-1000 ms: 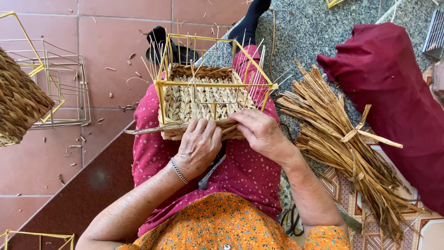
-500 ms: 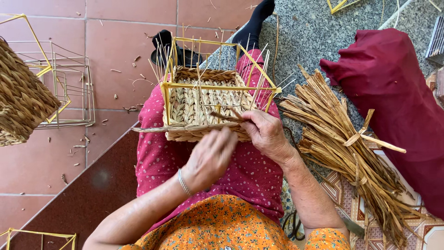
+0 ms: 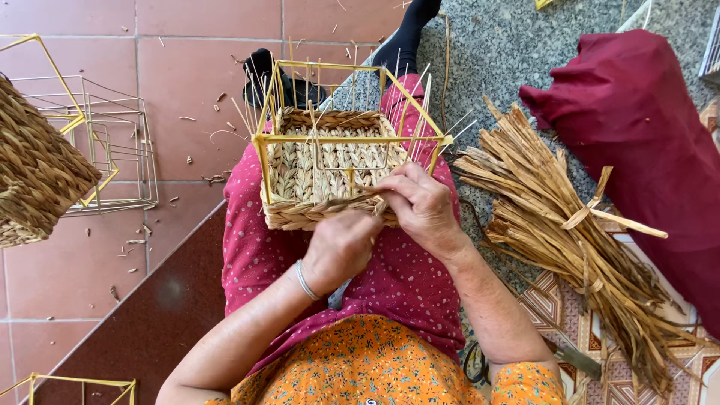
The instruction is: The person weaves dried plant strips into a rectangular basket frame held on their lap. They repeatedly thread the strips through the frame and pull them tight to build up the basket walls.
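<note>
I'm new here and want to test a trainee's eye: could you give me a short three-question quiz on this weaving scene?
1. True or false: the half-woven basket rests on the person's lap.
2. Which lies nearest the right hand? A) bundle of dried reeds B) finished woven basket C) empty wire frames
3. What do both hands pinch at the basket's near rim?

Key
1. True; it sits on the pink-clad legs.
2. A; the bundle lies on the floor on that side.
3. A fibre strand, with the left hand just below it.
</note>
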